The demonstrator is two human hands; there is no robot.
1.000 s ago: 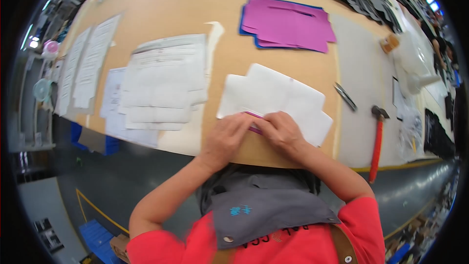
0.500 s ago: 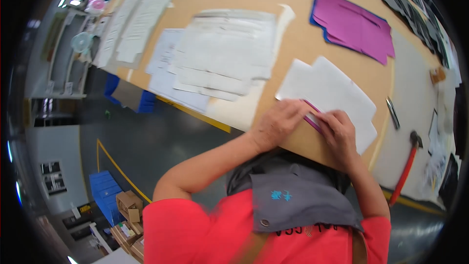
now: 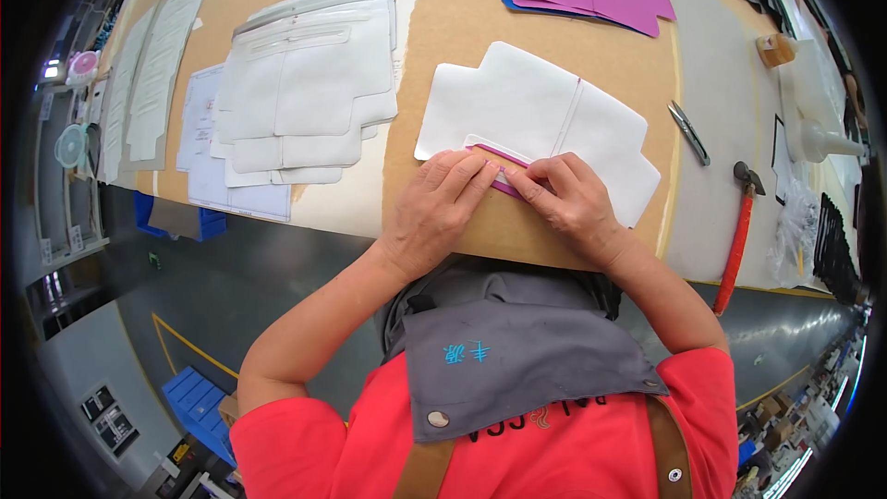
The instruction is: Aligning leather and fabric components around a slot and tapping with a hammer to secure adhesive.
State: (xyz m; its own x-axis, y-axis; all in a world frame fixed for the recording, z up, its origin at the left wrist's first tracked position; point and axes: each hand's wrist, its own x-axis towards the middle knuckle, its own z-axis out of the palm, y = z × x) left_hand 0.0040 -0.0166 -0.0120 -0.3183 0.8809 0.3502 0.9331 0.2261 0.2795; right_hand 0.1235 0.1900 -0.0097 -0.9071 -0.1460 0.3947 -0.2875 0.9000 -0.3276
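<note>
White cut panel [image 3: 545,120] lies flat at the near edge of the plywood bench [image 3: 443,28], with a magenta strip [image 3: 504,171] along its near edge. Head view: left hand [image 3: 439,208] and right hand [image 3: 568,199] both press fingertips flat on the strip, neither clenched nor gripping. Looks like the folding/pressing step on that edge. Next move probably needs even pressure along the strip without shifting the panel. Snips [image 3: 688,129] and a red-handled hammer [image 3: 736,231] lie well right.
</note>
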